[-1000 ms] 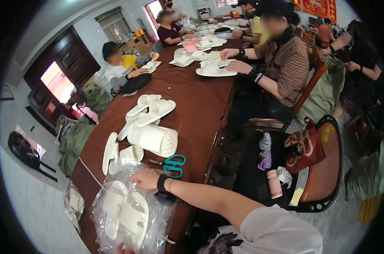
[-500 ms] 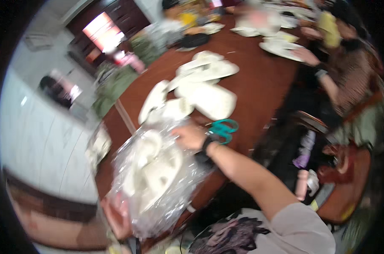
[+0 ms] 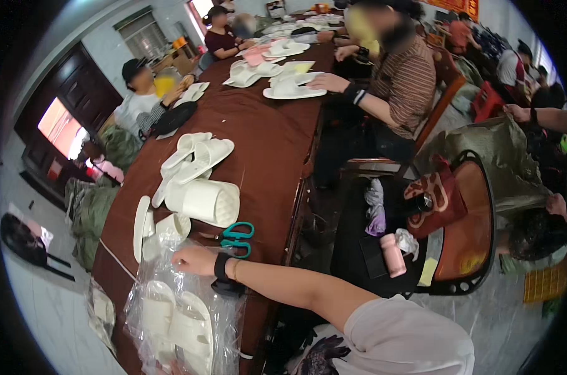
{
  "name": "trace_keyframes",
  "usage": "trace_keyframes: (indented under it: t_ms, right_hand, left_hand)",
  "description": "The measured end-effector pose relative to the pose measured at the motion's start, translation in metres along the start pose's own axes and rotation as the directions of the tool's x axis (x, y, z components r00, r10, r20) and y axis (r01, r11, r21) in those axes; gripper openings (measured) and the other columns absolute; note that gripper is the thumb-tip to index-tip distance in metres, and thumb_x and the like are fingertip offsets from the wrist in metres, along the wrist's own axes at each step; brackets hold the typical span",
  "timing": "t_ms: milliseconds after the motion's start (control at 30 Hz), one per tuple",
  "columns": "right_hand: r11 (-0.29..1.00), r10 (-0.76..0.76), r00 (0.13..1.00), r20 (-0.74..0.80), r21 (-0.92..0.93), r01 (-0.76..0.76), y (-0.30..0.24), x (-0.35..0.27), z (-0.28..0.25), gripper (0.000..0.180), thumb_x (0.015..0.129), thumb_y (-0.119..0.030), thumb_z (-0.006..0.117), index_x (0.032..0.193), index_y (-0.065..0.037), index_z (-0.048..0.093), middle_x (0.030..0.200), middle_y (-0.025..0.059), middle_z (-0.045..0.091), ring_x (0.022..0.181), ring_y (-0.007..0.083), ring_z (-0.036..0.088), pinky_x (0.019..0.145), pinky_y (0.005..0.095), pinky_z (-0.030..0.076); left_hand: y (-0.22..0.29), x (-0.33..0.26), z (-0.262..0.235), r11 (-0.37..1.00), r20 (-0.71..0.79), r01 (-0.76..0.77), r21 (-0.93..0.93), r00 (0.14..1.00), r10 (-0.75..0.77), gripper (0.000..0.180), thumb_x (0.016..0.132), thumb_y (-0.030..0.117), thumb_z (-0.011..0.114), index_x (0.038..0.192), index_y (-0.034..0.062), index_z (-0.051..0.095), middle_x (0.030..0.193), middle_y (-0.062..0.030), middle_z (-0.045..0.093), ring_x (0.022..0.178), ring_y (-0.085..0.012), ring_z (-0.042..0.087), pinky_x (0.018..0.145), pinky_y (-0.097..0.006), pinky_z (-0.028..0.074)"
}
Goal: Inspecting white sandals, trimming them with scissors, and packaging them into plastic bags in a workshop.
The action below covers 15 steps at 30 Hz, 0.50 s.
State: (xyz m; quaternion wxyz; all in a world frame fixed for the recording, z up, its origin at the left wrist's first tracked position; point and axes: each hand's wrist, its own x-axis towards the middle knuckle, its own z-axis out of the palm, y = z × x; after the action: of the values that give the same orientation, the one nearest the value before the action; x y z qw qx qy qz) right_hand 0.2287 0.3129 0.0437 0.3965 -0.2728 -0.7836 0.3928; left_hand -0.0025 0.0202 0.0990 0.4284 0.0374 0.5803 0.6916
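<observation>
Right hand (image 3: 193,259): we rest it on the top edge of the clear plastic bag (image 3: 183,319); fingers curl on the film, pinning it flat.
Left hand: out of view.
Bag: on the brown counter (image 3: 265,144), near end, with white slippers (image 3: 174,322) inside.
Teal scissors (image 3: 236,239): just beside our wrist.

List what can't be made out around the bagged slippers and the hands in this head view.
- Left hand: not visible; the lower edge cuts it off.
- Right hand: fingertips sink into the crinkled clear plastic bag, so the grip is unclear.
- White slippers in the bag: glare on the plastic blurs their detail, and the lower edge cuts off the bag's bottom.
- Teal-handled scissors: the blades are too small to tell open from closed.
</observation>
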Motion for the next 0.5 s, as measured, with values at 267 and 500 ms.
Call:
trace_keyframes:
  t_ms: [267, 500]
  right_hand:
    - [0.871, -0.471, 0.856, 0.214, -0.038, 0.489, -0.039, -0.006, 0.02, 0.045, 0.08, -0.022, 0.069, 0.122, -0.009, 0.061, 0.121, 0.0106, 0.059, 0.113, 0.0321, 0.05, 0.099, 0.0416, 0.042]
    - [0.941, -0.32, 0.916, 0.244, -0.033, 0.337, -0.013, -0.014, 0.016, 0.043, 0.082, -0.021, 0.067, 0.123, -0.009, 0.06, 0.123, 0.0122, 0.059, 0.116, 0.0327, 0.05, 0.101, 0.0432, 0.041]
  left_hand:
    - [0.036, 0.116, -0.19, 0.987, 0.6, 0.128, 0.098, 0.784, -0.161, 0.068, 0.092, 0.046, 0.057, 0.144, 0.0037, 0.042, 0.123, -0.0157, 0.059, 0.115, -0.0287, 0.055, 0.099, -0.04, 0.044]
    - [0.01, 0.015, -0.055, 0.812, 0.297, -0.196, 0.55, 0.955, 0.029, 0.037, 0.101, 0.036, 0.045, 0.125, 0.0099, 0.056, 0.111, -0.0069, 0.061, 0.094, -0.0214, 0.061, 0.078, -0.034, 0.053]
